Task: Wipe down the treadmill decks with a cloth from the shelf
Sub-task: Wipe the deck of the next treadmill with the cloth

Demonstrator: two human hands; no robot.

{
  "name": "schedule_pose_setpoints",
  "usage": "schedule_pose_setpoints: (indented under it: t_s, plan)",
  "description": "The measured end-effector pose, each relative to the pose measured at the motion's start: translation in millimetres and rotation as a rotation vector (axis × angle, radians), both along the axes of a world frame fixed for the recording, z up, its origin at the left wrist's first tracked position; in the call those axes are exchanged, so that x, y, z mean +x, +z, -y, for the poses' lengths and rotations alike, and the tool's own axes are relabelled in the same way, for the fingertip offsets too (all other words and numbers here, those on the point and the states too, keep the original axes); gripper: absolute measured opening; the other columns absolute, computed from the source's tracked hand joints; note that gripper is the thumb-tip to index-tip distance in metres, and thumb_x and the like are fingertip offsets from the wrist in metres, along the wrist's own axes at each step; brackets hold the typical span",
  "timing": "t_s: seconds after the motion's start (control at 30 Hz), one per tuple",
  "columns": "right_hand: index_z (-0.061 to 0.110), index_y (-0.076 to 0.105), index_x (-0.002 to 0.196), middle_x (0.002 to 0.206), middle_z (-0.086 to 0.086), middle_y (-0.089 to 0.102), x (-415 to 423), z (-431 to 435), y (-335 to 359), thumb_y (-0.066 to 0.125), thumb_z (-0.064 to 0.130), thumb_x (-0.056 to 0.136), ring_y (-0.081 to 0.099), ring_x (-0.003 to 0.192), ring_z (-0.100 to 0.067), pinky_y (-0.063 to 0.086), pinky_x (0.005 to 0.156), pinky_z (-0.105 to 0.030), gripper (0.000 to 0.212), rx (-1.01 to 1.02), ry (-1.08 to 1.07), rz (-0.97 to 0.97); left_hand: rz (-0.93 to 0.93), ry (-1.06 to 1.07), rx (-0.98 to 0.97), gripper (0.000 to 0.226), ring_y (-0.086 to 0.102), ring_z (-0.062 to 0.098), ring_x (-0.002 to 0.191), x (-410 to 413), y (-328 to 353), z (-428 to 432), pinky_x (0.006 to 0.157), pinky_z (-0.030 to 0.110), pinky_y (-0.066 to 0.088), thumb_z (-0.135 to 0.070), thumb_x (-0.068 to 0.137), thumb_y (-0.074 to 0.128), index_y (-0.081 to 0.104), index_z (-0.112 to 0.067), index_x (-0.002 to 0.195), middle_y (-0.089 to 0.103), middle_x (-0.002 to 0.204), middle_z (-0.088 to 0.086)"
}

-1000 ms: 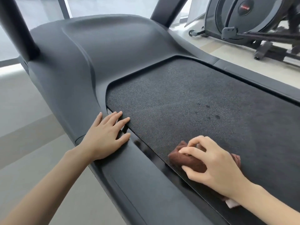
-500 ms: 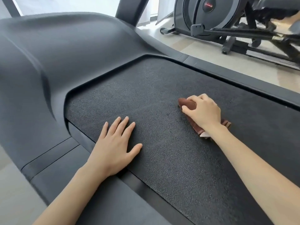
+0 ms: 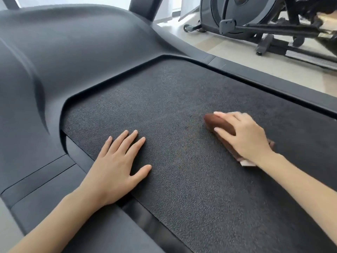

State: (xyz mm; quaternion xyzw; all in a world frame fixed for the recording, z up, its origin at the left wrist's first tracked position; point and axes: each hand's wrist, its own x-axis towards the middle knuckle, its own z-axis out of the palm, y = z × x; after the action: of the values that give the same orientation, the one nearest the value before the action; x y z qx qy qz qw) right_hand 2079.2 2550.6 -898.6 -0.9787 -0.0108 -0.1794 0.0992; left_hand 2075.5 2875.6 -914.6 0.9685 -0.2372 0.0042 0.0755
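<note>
The treadmill's black textured belt [image 3: 182,106] fills the middle of the head view. A folded brown cloth [image 3: 218,123] lies pressed on the belt at the right, and my right hand [image 3: 242,136] grips it from above, fingers wrapped over its top. A pale tag or corner of the cloth sticks out under my wrist. My left hand [image 3: 118,165] rests flat on the belt near its left edge, fingers spread, holding nothing.
The grey motor cover [image 3: 63,52] rises at the back left. Dark side rails [image 3: 273,83] frame the belt. An elliptical machine [image 3: 255,21] stands on the pale floor at the back right, close beyond the right rail.
My right hand slid the cloth from the near left edge of the belt across to its right side. My left hand moved from the left side rail onto the belt.
</note>
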Motion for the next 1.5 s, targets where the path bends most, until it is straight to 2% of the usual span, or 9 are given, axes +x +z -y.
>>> schedule_pose_setpoints:
  t_s: [0.1,0.2,0.47,0.63,0.83,1.0,1.2,1.37,1.5]
  plan:
    - [0.036,0.052,0.129,0.124,-0.005,0.057,56.5,12.1,-0.3,0.05,0.055,0.089,0.046,0.117,-0.029,0.042,0.086,-0.04,0.044,0.049,-0.244,-0.055,-0.009,0.011,-0.023,0.089,-0.009,0.01,0.144,-1.1,1.5,2.6,0.117,0.036,-0.008,-0.072,0.069,0.001,0.012,-0.033,0.148,0.003,0.157,-0.009]
    - [0.035,0.052,0.127,0.125,-0.009,0.052,92.1,-16.4,-3.3,0.048,0.063,0.086,0.042,0.119,-0.032,0.041,0.089,-0.043,0.05,0.113,-0.334,-0.078,-0.011,0.018,-0.025,0.089,-0.007,0.01,0.144,-1.5,2.3,4.0,0.117,0.036,-0.007,-0.072,0.069,0.002,0.014,-0.032,0.148,0.005,0.157,-0.008]
    - [0.038,0.051,0.125,0.12,0.003,0.051,65.9,-127.0,-6.5,0.053,0.054,0.085,0.044,0.113,-0.021,0.044,0.083,-0.034,0.043,0.046,0.069,-0.042,-0.033,-0.018,-0.039,0.086,-0.006,0.004,0.143,2.0,5.4,-5.2,0.117,0.031,-0.006,-0.072,0.069,0.002,0.014,-0.037,0.147,0.004,0.155,-0.016]
    - [0.041,0.055,0.119,0.11,0.012,0.055,4.4,-97.1,-7.0,0.05,0.058,0.08,0.05,0.101,-0.012,0.044,0.077,-0.029,0.043,0.096,0.317,-0.006,-0.075,-0.053,-0.054,0.074,0.001,0.001,0.142,14.1,10.1,-67.0,0.117,0.028,0.001,-0.082,0.069,-0.005,0.008,-0.054,0.136,0.005,0.149,-0.026]
    - [0.037,0.053,0.123,0.117,-0.001,0.055,61.1,-54.2,-1.9,0.052,0.054,0.087,0.047,0.111,-0.023,0.037,0.081,-0.032,0.04,0.1,-0.089,-0.041,-0.057,0.022,-0.101,0.069,0.016,0.006,0.141,12.3,12.3,-86.2,0.117,0.031,0.012,-0.072,0.075,0.012,0.029,-0.047,0.137,0.024,0.15,-0.016]
    - [0.03,0.053,0.127,0.127,-0.011,0.05,115.9,-98.7,-5.6,0.049,0.055,0.088,0.042,0.118,-0.03,0.039,0.091,-0.038,0.046,0.087,-0.294,-0.065,-0.044,0.037,-0.126,0.07,0.018,0.008,0.141,10.3,14.4,-83.1,0.117,0.032,0.015,-0.071,0.074,0.015,0.036,-0.045,0.136,0.028,0.149,-0.015]
    - [0.03,0.049,0.129,0.127,-0.007,0.05,108.2,-166.7,-1.2,0.045,0.056,0.09,0.043,0.115,-0.026,0.041,0.09,-0.036,0.047,0.01,0.018,-0.076,-0.033,0.031,-0.159,0.07,0.023,0.008,0.139,11.1,14.6,-83.9,0.116,0.03,0.015,-0.068,0.075,0.019,0.043,-0.039,0.134,0.032,0.147,-0.015]
    - [0.032,0.057,0.12,0.113,0.002,0.056,35.1,-167.8,-2.8,0.054,0.053,0.085,0.05,0.101,-0.019,0.043,0.086,-0.032,0.041,0.015,0.459,-0.002,-0.017,0.098,-0.096,0.063,0.017,-0.003,0.136,14.9,13.8,-111.0,0.116,0.034,-0.001,-0.07,0.077,0.013,0.033,-0.05,0.134,0.03,0.147,-0.021]
    - [0.036,0.056,0.12,0.11,0.01,0.056,41.1,-131.7,-0.9,0.055,0.052,0.086,0.049,0.101,-0.012,0.043,0.081,-0.03,0.038,0.088,0.401,-0.066,-0.012,0.129,-0.107,0.067,0.015,-0.004,0.136,12.1,12.9,-111.9,0.116,0.032,-0.005,-0.07,0.077,0.013,0.038,-0.046,0.135,0.031,0.147,-0.02]
